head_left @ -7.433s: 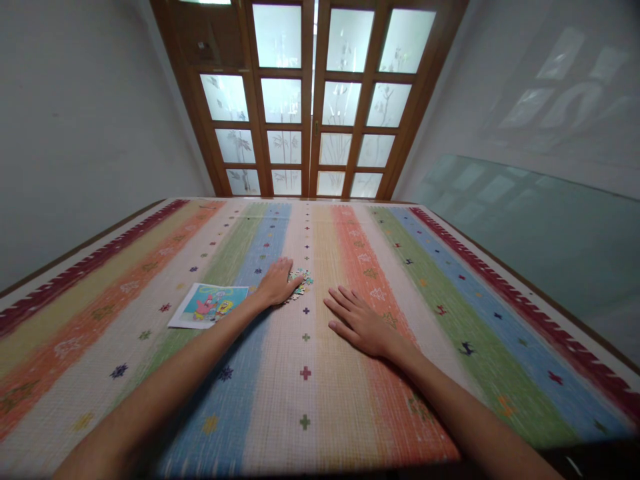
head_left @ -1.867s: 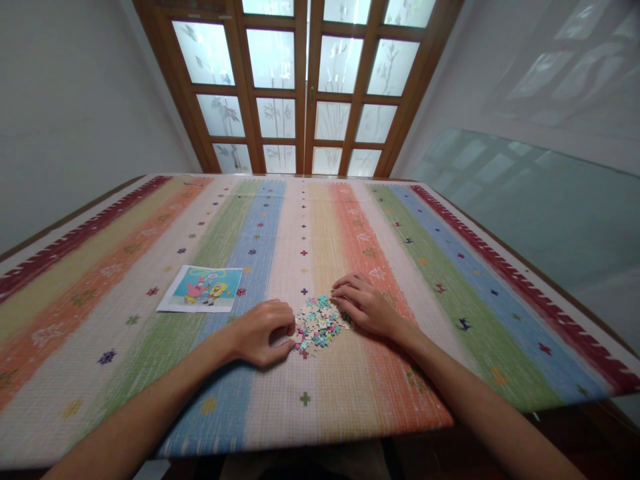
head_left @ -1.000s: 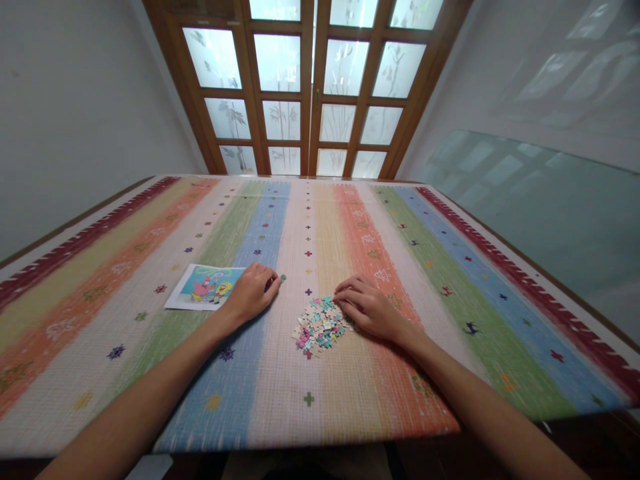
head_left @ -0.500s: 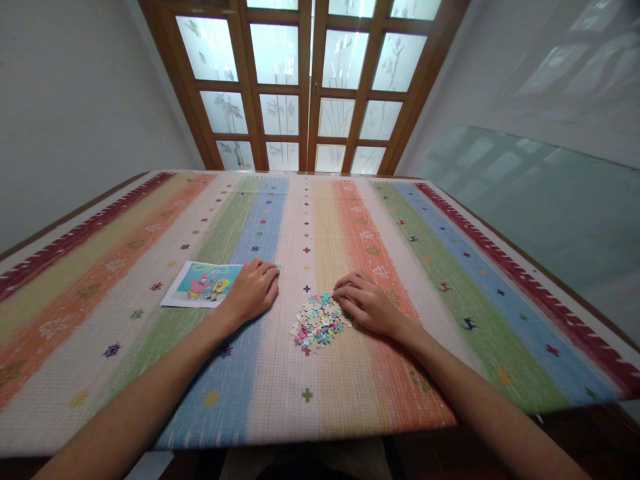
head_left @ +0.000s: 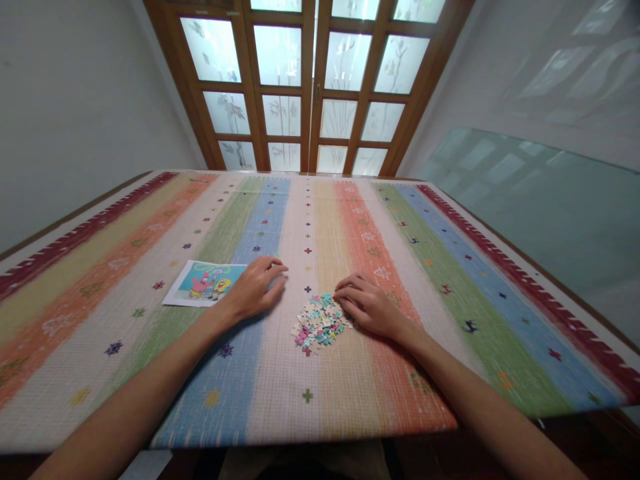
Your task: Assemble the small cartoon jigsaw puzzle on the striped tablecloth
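A heap of small jigsaw puzzle pieces (head_left: 320, 323), teal, pink and pale, lies on the striped tablecloth. My right hand (head_left: 367, 303) rests against its right edge, fingers loosely bent and somewhat apart, the fingertips on the outer pieces. To the left of the heap, my left hand (head_left: 263, 285) hovers low over or rests on the cloth, which I cannot tell; its thumb and fingers are parted, with nothing visible between them. Just beyond its fingers sits a tiny teal piece (head_left: 277, 255). A cartoon picture sheet (head_left: 197, 285) lies left of that hand, which covers its right edge.
The tablecloth (head_left: 285, 393) with coloured stripes covers a large table. Behind its far edge stands a wooden door with frosted panes (head_left: 277, 57). A glass panel (head_left: 525, 193) leans along the right wall. Something pale (head_left: 147, 465) shows below the near left edge.
My left hand has shifted slightly right, and its thumb and fingers have spread from a more closed pose. My right hand stays at the heap. The view has moved a little.
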Motion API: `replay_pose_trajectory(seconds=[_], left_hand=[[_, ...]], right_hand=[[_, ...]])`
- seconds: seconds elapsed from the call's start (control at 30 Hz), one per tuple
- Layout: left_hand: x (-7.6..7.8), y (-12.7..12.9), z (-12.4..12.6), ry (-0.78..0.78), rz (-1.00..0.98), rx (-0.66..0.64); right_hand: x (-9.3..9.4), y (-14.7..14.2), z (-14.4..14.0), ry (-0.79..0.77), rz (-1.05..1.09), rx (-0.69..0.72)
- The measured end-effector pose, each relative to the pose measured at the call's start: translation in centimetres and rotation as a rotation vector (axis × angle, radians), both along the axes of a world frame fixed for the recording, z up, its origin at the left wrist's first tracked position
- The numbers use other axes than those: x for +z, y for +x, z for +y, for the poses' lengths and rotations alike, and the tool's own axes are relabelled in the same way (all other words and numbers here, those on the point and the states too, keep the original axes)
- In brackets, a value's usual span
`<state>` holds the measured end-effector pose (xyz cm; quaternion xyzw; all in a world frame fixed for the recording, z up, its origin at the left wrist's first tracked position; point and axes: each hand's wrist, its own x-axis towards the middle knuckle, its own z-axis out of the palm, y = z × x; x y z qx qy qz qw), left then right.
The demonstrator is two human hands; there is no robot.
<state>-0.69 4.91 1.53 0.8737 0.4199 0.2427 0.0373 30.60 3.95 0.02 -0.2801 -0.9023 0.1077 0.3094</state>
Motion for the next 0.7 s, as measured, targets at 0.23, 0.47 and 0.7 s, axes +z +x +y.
replay_pose_trajectory(seconds=[0.23,0.47,0.7], left_hand=[[1.3,3.1,-4.5,-0.264,-0.037,-0.414],[0.9,2.8,-5.0,-0.304,-0.071,-0.435],[1.1,2.7,-5.0,-0.394,-0.141,-0.467]], right_hand=[[-0.2,0.1,0.1,0.022,0.014,-0.009],[0.0,0.1,0.1,0.017,-0.002,-0.007],[-0.1,0.1,0.1,0.011,-0.004,-0.008]])
